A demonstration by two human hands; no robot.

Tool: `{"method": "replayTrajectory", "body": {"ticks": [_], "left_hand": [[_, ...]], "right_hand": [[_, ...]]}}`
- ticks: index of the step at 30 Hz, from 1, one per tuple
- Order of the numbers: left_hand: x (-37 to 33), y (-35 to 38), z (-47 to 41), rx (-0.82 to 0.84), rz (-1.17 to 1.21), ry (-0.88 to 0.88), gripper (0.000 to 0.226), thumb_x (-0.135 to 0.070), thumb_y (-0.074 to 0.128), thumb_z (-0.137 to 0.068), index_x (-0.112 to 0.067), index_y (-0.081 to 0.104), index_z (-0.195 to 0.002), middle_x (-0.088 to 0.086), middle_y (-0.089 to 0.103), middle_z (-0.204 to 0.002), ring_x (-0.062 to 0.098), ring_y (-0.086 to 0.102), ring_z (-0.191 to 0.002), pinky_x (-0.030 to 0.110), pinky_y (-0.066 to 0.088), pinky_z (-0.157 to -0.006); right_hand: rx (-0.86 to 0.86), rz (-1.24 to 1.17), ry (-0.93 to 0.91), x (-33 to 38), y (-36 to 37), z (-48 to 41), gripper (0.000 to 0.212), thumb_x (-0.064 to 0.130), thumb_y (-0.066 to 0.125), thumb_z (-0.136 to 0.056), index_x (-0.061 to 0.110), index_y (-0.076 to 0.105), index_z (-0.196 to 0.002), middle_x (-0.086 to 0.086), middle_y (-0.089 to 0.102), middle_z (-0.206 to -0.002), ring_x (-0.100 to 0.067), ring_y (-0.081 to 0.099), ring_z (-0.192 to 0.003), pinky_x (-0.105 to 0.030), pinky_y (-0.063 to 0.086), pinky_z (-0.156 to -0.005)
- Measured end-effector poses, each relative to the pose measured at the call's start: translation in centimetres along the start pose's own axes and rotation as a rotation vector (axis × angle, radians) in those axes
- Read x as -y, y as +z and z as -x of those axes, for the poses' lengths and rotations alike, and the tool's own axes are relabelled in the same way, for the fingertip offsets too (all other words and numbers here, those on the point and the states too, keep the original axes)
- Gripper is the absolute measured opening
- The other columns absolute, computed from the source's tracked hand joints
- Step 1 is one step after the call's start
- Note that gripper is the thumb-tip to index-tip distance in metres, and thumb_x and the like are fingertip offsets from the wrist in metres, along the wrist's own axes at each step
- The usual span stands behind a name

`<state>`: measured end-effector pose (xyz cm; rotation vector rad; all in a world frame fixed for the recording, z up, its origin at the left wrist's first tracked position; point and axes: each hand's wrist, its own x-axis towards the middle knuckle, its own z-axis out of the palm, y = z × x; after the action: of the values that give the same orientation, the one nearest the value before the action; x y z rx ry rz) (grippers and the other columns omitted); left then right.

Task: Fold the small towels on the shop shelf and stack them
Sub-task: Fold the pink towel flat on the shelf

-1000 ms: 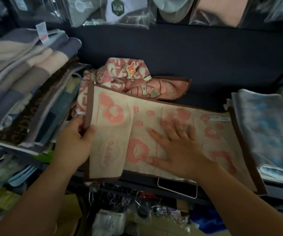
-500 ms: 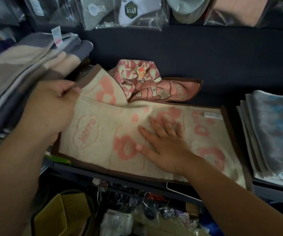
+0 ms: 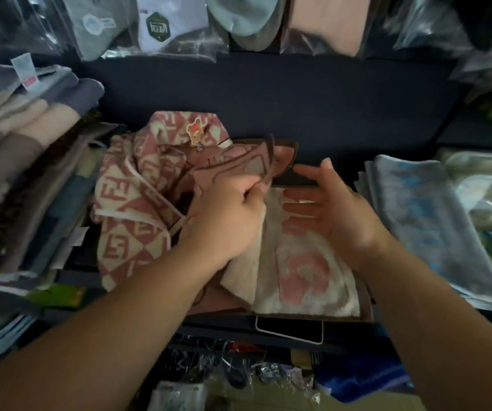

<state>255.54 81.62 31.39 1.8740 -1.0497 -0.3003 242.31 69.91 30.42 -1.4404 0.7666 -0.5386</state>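
One small towel is folded, the next one is taken up.
The beige terry towel with pink motifs and a brown border [image 3: 304, 271] lies folded at the middle of the front edge of the dark shop shelf [image 3: 224, 326]; half a second ago it lay spread wide. The left hand [image 3: 227, 209] now pinches the pink brown-bordered towel [image 3: 232, 167] behind it. The right hand [image 3: 330, 209] is open, fingers straight. The crumpled pink-and-cream patterned towel [image 3: 123, 203] seems still unfolded.
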Motion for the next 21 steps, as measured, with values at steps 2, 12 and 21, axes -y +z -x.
{"method": "replayTrajectory", "body": {"ticks": [2, 12, 21], "left_hand": [[0.2, 2.5, 0.4, 0.192, 0.074, -0.048, 0.025, -0.024, 0.052, -0.101, -0.015, 0.074, -0.108, 0.002, 0.076, -0.093, 0.012, 0.069, -0.081, 0.033, 0.056, -0.077], [2.4, 1.5, 2.7, 0.187, -0.015, -0.019, 0.030, -0.025, 0.056, -0.100, -0.032, 0.062, -0.129, -0.009, 0.067, -0.091, 0.007, 0.064, -0.069, 0.028, 0.053, -0.062], [6.9, -0.3, 2.7, 0.244, -0.570, 0.189, 0.076, -0.065, 0.029, -0.090, -0.020, 0.047, -0.149, 0.006, 0.043, -0.155, 0.029, 0.039, -0.142, 0.052, 0.032, -0.115]], "right_hand": [[0.056, 0.012, 0.006, 0.4, -1.2, 0.1, 0.046, 0.062, 0.031, -0.101, 0.041, 0.066, -0.123, -0.004, 0.075, -0.113, -0.023, 0.073, -0.102, -0.044, 0.058, -0.091], [0.171, 0.390, 0.132, -1.6, -1.3, -0.1, 0.030, 0.031, 0.061, -0.097, 0.025, 0.068, -0.126, 0.005, 0.066, -0.129, -0.013, 0.063, -0.116, -0.035, 0.051, -0.102], [-0.002, 0.288, 0.109, 1.3, -3.2, -1.1, 0.043, -0.007, 0.048, -0.092, 0.018, 0.070, -0.119, -0.002, 0.073, -0.100, -0.014, 0.075, -0.081, -0.022, 0.059, -0.067]]}}
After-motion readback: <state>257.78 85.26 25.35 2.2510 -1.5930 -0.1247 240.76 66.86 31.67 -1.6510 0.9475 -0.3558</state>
